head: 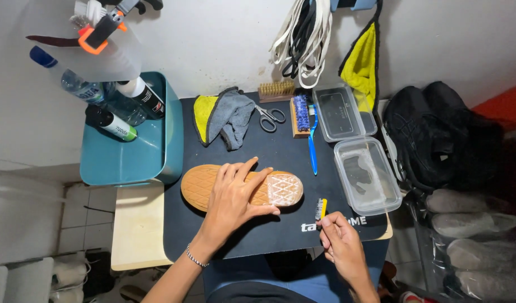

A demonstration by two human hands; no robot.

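A tan shoe sole [199, 185] lies sole-up on the black mat [280, 151], its right end covered in white foam [284, 188]. My left hand [235, 199] presses flat on the middle of the sole. To the right of the sole, my right hand [339, 238] holds a small yellow-handled brush [321, 209] with its bristle end pointing up, a little apart from the foamy end.
A clear plastic tub of water [367, 177] and its lid [343, 113] sit right of the sole. A blue toothbrush [312, 147], wooden brushes [299, 115], scissors [269, 116] and a grey-yellow cloth [227, 116] lie behind. A teal bin [129, 160] with bottles stands left; dark shoes [437, 134] at right.
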